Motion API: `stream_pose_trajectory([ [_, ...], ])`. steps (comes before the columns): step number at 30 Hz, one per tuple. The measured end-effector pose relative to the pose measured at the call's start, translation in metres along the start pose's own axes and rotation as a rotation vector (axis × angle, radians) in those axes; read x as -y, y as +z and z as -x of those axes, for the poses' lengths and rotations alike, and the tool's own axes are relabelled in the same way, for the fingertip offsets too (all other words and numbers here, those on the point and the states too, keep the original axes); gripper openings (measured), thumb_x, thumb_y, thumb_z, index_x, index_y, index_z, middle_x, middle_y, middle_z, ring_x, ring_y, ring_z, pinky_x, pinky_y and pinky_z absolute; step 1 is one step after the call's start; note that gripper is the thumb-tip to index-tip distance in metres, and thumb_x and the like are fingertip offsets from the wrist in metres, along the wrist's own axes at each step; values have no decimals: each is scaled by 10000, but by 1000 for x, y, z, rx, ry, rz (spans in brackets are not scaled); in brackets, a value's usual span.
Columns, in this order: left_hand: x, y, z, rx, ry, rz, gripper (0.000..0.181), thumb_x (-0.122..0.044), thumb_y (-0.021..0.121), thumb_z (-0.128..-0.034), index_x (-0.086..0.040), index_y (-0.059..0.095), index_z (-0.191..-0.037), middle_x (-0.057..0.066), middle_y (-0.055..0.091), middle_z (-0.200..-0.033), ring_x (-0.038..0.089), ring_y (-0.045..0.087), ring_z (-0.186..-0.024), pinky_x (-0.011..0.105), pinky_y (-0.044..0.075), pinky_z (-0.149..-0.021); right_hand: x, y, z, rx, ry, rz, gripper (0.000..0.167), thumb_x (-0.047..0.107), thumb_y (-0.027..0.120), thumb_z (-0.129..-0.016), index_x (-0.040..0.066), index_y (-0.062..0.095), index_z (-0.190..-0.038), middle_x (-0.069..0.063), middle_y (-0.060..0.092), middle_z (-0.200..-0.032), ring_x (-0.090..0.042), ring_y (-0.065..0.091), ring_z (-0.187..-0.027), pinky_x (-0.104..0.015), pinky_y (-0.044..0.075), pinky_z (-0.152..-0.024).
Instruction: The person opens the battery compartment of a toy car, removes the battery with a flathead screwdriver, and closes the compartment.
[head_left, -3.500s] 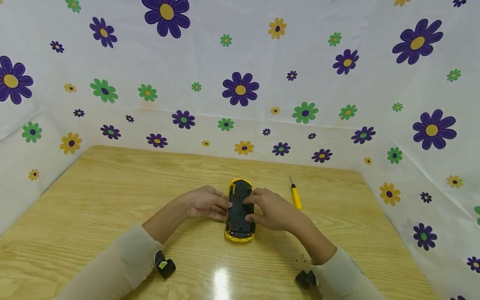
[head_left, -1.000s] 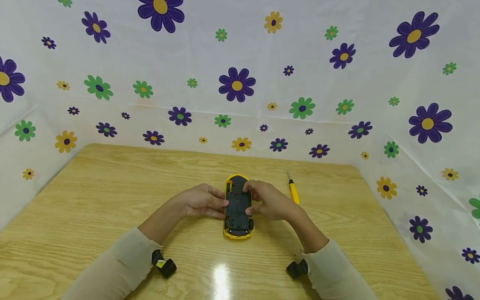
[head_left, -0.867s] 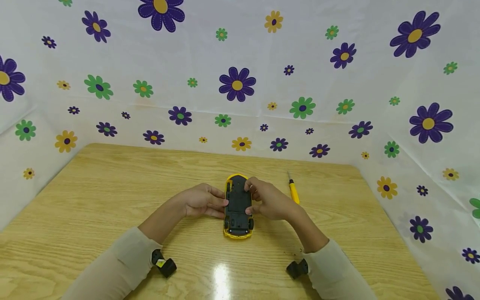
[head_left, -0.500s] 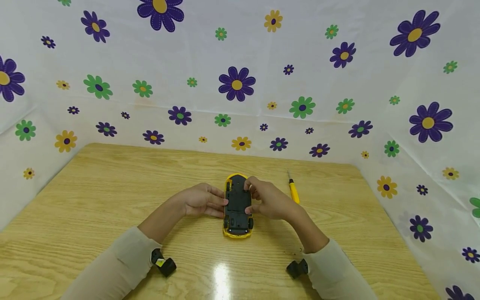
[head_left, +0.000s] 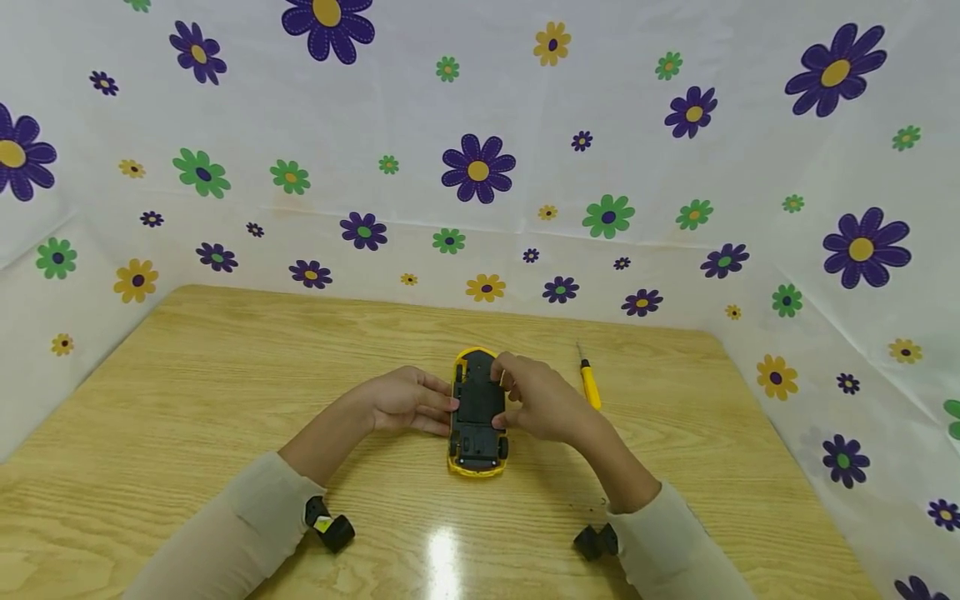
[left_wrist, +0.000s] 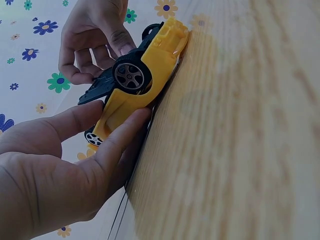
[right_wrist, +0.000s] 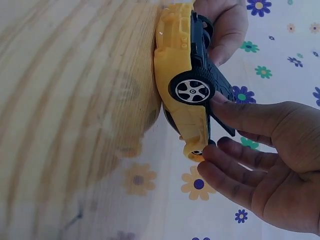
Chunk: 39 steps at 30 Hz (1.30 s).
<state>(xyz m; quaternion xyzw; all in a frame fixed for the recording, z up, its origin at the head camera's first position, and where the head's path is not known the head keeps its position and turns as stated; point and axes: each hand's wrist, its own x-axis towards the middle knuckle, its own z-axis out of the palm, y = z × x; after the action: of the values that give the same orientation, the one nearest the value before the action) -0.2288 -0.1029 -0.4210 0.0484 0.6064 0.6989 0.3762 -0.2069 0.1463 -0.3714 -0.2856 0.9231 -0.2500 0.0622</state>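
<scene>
The flowered cloth (head_left: 480, 167) stands behind the table (head_left: 225, 367), beyond its far edge. On the table, in the far half and a little right of the middle between the left and right edges, you have the toy car (head_left: 478, 412). It lies upside down, wheels upward, and its long axis runs from the near edge to the far edge. Its black bottom plate (right_wrist: 221, 82) seems to tilt away from the yellow body at the end toward the far edge; a gap shows there in your right wrist view.

The car lies just between your hands, touching both, so neither one is nearer. Your left hand (head_left: 405, 402) holds the side toward the left edge, with the thumb at the plate and the fingers along the yellow body. Your right hand (head_left: 543, 404) holds the opposite side, its bent fingers and thumb spread apart along it; how firmly they clamp, I cannot tell.

The screwdriver (head_left: 590, 387) lies beyond your right hand, toward the far right corner, its tip pointing to the far edge. Some dark bits (head_left: 585, 506) lie near your right sleeve, too small to identify.
</scene>
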Motion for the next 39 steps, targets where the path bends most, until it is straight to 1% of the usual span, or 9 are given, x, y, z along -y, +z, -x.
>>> stream_pose_trajectory([
  [4, 0, 0, 0, 2, -1, -5, 405, 21, 597, -1012, 164, 506, -1379, 215, 685, -1177, 286, 704, -1011, 474, 581, -991, -2, 0, 1, -24, -61, -66, 302, 97, 799, -907, 86, 582, -1117, -30, 668, -965, -194, 645, -870, -321, 588, -748],
  [7, 0, 0, 1, 0, 1, -5, 400, 20, 590, -1014, 165, 507, -1377, 208, 680, -1167, 277, 703, -995, 474, 580, -992, -7, 0, 0, -44, -110, -129, 155, 53, 698, -978, 80, 582, -1078, -16, 666, -911, -173, 641, -806, -288, 573, -680],
  [11, 1, 0, 1, -7, 1, -2, 401, 18, 591, -1013, 168, 504, -1375, 202, 676, -1161, 268, 702, -980, 471, 585, -985, -10, 0, -1, -59, -121, -193, 84, 26, 647, -1004, 78, 602, -1053, -43, 679, -911, -182, 632, -785, -290, 553, -651],
  [14, 3, -1, 1, -12, 3, -2, 408, 15, 597, -1010, 166, 501, -1377, 192, 676, -1158, 263, 702, -970, 469, 589, -978, -11, -1, -2, -70, -116, -217, 77, 23, 636, -1010, 77, 624, -1063, -61, 688, -947, -176, 619, -791, -309, 553, -657],
  [20, 4, -2, 0, -26, -2, -3, 446, 10, 598, -1011, 168, 462, -1405, 209, 645, -1185, 260, 699, -972, 468, 585, -986, -15, -7, -1, -97, -98, -286, 99, 17, 632, -1010, 78, 646, -1086, -43, 687, -981, -169, 646, -845, -325, 594, -729],
  [28, 3, 0, 1, -44, -10, 1, 617, 19, 581, -1018, 169, 262, -1525, 317, 492, -1395, 271, 688, -1018, 474, 575, -1000, -22, -18, 1, -148, -76, -347, 107, 29, 631, -1014, 79, 656, -1105, -55, 689, -996, -210, 659, -878, -348, 588, -753],
  [32, 3, -1, 0, -34, -8, -2, 605, 15, 577, -1022, 177, 268, -1517, 317, 505, -1383, 295, 683, -1054, 475, 571, -1006, -28, -19, 0, -203, -46, -374, 110, 23, 624, -1017, 67, 660, -1111, -76, 691, -1006, -274, 680, -904, -336, 590, -754],
  [36, 4, -2, -1, -28, -3, -7, 588, 13, 572, -1026, 185, 282, -1508, 324, 495, -1398, 322, 670, -1099, 474, 569, -1008, -36, -19, -3, -268, -19, -375, 105, 33, 621, -1021, 57, 664, -1115, -82, 693, -982, -276, 679, -887, -304, 591, -737],
  [39, 3, -1, -1, -36, -4, -4, 593, 13, 578, -1025, 181, 283, -1511, 328, 477, -1416, 318, 673, -1091, 471, 573, -1003, -43, -20, -4, -294, -1, -384, 111, 35, 617, -1024, 50, 662, -1124, -94, 691, -968, -322, 664, -877, -361, 598, -736],
])
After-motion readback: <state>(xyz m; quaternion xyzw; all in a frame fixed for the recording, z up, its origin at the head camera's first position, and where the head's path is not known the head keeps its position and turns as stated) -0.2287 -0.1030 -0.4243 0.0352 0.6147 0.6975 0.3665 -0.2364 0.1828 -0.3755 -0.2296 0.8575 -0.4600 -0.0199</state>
